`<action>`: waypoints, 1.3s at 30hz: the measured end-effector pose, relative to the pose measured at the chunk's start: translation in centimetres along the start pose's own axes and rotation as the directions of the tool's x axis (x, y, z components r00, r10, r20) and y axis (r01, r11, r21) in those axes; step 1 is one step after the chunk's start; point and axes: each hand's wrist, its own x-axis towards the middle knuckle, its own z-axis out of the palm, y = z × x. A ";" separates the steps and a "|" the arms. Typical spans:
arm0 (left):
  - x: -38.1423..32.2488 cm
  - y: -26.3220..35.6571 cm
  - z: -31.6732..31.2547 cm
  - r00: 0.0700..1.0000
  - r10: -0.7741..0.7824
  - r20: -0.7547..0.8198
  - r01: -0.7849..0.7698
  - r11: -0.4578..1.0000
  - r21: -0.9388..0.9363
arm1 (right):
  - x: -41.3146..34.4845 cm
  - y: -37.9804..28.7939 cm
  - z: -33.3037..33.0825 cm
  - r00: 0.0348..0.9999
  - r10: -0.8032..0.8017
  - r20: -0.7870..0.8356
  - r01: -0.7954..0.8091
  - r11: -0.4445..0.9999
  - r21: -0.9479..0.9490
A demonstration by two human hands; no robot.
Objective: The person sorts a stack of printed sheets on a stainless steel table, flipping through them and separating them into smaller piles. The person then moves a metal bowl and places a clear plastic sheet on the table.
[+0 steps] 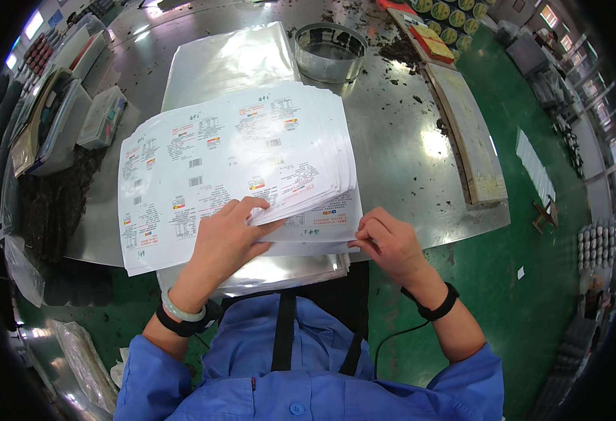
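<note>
A stack of white printed sheets (218, 142) with barcodes and coloured blocks of text lies askew on a metal-topped table. My left hand (229, 231) holds the lifted front edge of its upper sheets, thumb below and fingers on top. With thumb and fingertips, my right hand (384, 239) pinches the right front corner of a lower printed sheet (334, 218). Beneath the paper are shiny silvery film sheets (229, 58), showing beyond the stack and also at the table's front edge.
A round metal ring-shaped container (330, 55) stands behind the stack. Along the table's right side lies a long board (466, 137), with a red and yellow packet (431, 43) beyond it. Plastic boxes (101, 117) stand at the left. Dark crumbs (400, 50) are scattered on the metal table (392, 158).
</note>
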 end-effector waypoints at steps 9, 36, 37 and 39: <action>1.6 -3.2 -1.3 0.743 -0.406 -0.532 0.157 0.879 -0.451 | -1.2 1.1 0.3 0.981 -0.194 0.022 0.195 0.964 -0.181; 0.7 1.0 -0.5 0.995 -0.096 -0.004 0.095 0.993 -0.066 | 2.1 -0.7 -0.1 0.961 -0.022 -0.274 0.032 0.999 0.033; 0.5 1.0 -0.1 0.995 -0.101 -0.011 0.100 0.994 -0.054 | 2.2 -1.1 -0.1 0.945 -0.027 -0.327 0.040 0.999 0.035; 0.7 -0.7 0.8 0.977 -0.152 -0.147 0.136 0.985 -0.110 | 2.8 -1.7 -0.4 0.902 -0.053 -0.429 0.072 0.997 0.027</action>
